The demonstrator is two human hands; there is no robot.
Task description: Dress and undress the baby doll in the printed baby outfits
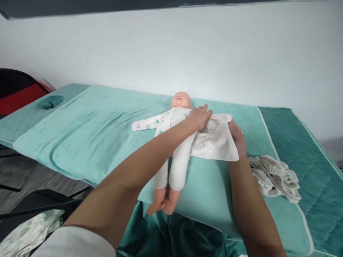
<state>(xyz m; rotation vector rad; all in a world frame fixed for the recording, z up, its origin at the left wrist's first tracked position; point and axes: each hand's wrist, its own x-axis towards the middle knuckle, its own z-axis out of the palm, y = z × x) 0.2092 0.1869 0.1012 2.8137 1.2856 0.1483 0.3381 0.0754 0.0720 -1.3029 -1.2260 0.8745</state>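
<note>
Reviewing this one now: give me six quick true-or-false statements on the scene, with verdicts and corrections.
1. The doll lies face up. True.
2. The doll's feet wear dark socks. False: the feet are bare.
3. The right hand grips an edge of the white garment. True.
4. The garment hides the doll's head. False: the head is uncovered.
5. The left hand is at the doll's upper body. True.
6. The doll lies on a red cover. False: the cover is green.

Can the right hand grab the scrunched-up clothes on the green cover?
Probably yes: the scrunched-up clothes lie close by with nothing on top, but the right hand would likely need to let go of the shirt flap.
</note>
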